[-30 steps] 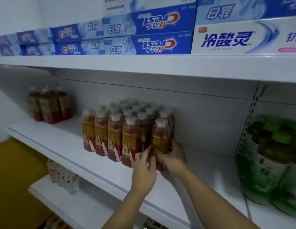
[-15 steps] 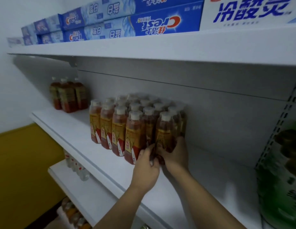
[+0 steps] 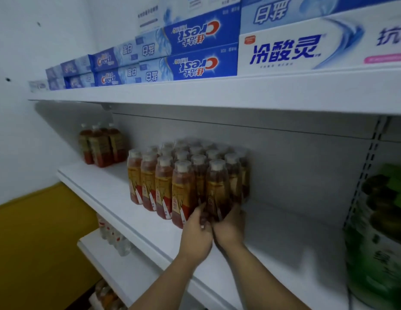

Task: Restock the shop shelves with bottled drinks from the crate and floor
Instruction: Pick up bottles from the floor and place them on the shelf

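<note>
Leftmost, a small cluster of dark tea bottles (image 3: pixel 101 146) is standing at the far end of the middle shelf (image 3: pixel 295 242), near the wall, while clear bottles (image 3: pixel 114 239) are sitting on the lower shelf (image 3: pixel 137 271) beneath. Further right, a tight block of red tea bottles (image 3: pixel 163 182) with white caps is standing upright in rows. The left hand (image 3: pixel 196 233) is curling its fingers round the base of the front bottle (image 3: pixel 217 186) at the block's right corner, and the right hand (image 3: pixel 229 229) is cupping the same bottle from the other side, wrapped low on it. That bottle is standing upright against its neighbours, its foot hidden by the hands. Overhead, blue toothpaste boxes (image 3: pixel 188 63) are lying stacked on the top shelf (image 3: pixel 239 92) — and at the far right a green-capped pack (image 3: pixel 380 231) is standing, well apart from the hands.
</note>
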Demonstrator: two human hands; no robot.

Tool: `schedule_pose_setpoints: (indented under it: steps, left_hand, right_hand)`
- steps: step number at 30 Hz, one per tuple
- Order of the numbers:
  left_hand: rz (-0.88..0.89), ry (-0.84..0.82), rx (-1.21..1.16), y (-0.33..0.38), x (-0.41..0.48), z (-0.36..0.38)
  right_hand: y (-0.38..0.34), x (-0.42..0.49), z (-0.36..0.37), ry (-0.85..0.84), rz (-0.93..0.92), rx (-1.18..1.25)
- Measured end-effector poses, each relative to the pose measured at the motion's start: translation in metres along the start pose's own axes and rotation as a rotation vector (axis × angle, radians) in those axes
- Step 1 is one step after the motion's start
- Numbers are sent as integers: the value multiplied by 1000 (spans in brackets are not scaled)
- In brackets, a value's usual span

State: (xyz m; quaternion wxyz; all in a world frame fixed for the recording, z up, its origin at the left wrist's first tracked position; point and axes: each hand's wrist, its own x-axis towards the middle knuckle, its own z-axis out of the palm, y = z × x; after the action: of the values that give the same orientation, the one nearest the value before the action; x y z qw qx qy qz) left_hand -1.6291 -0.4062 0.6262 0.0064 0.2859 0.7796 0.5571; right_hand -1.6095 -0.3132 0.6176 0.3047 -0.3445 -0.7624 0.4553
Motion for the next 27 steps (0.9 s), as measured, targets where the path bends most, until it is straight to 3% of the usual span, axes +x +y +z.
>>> schedule_pose_setpoints:
  steps: [6, 17, 27]
  left_hand:
    - [2, 56, -80, 3, -30, -22]
    - [103, 72, -82, -24, -99, -131]
    - [-135, -74, -63, -138, -187, -163]
  right_hand:
    - [-4, -40, -13, 73, -28, 105]
    - [-70, -177, 8, -82, -215, 294]
    - [23, -272, 79, -181, 21, 65]
